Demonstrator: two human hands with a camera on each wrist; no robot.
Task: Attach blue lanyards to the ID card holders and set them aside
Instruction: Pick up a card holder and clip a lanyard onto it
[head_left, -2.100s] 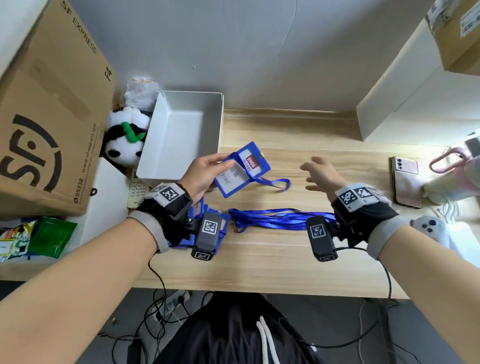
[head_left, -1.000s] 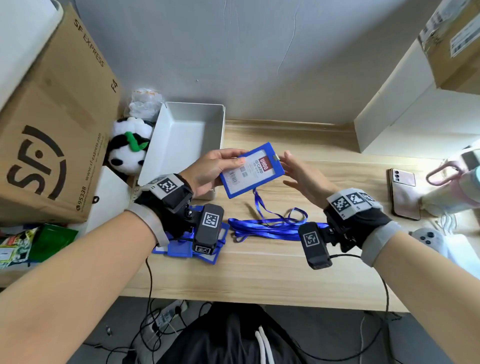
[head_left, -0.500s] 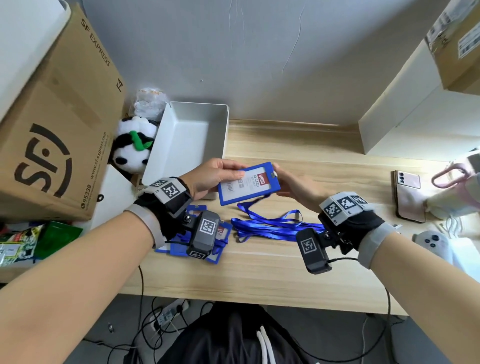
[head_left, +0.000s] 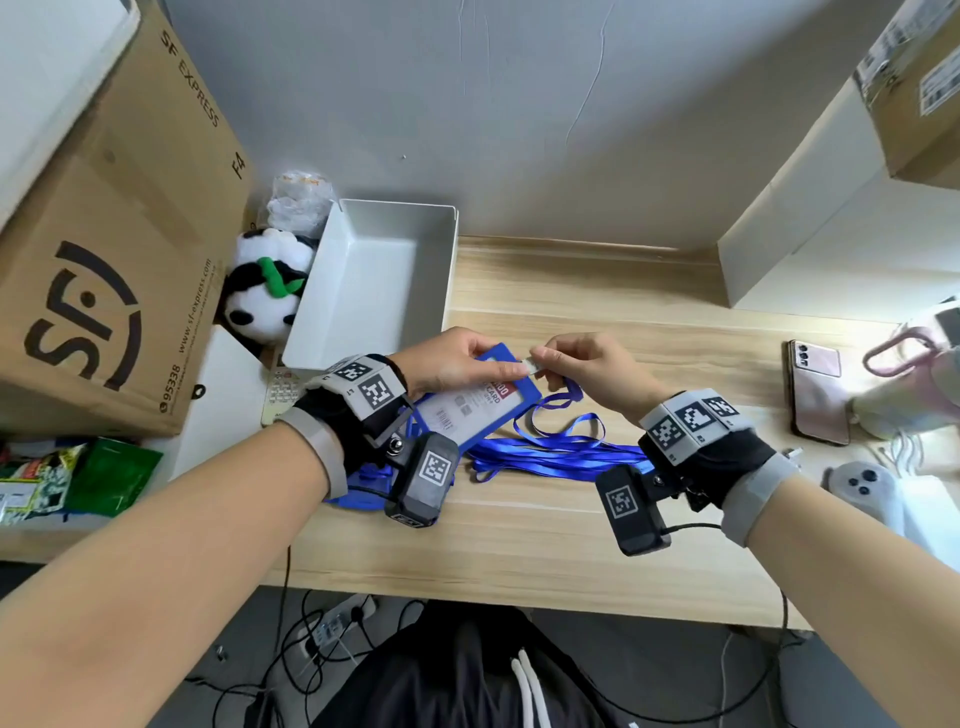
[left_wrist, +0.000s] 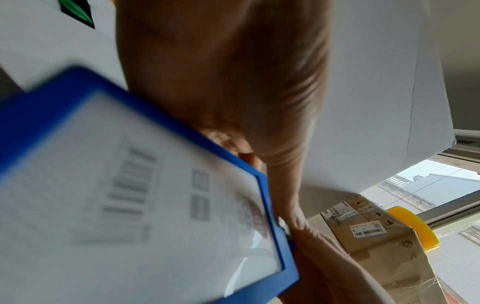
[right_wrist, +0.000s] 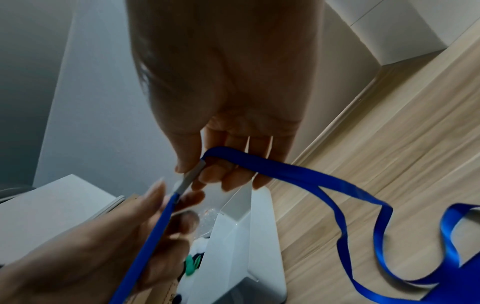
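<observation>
My left hand (head_left: 470, 364) grips a blue ID card holder (head_left: 475, 408) by its top edge, just above the desk. The holder (left_wrist: 130, 205) fills the left wrist view, its white card blurred. My right hand (head_left: 563, 358) pinches the silver metal clip (head_left: 531, 365) of a blue lanyard (head_left: 561, 447) at the holder's top edge. In the right wrist view the clip (right_wrist: 191, 178) sits between thumb and fingers, with the lanyard strap (right_wrist: 324, 185) trailing off to the desk. More blue holders (head_left: 363, 483) lie under my left wrist.
A white tray (head_left: 317, 306) stands at the back left, beside a plush panda (head_left: 262, 296) and a large cardboard box (head_left: 104, 234). A phone (head_left: 815, 389), a pink bottle (head_left: 909, 374) and a game controller (head_left: 857, 483) lie at the right. A white shelf unit (head_left: 831, 234) stands at the back right.
The holder has been turned and lowered toward the desk. My right hand has shifted from the holder's right edge to pinching the lanyard clip at its top.
</observation>
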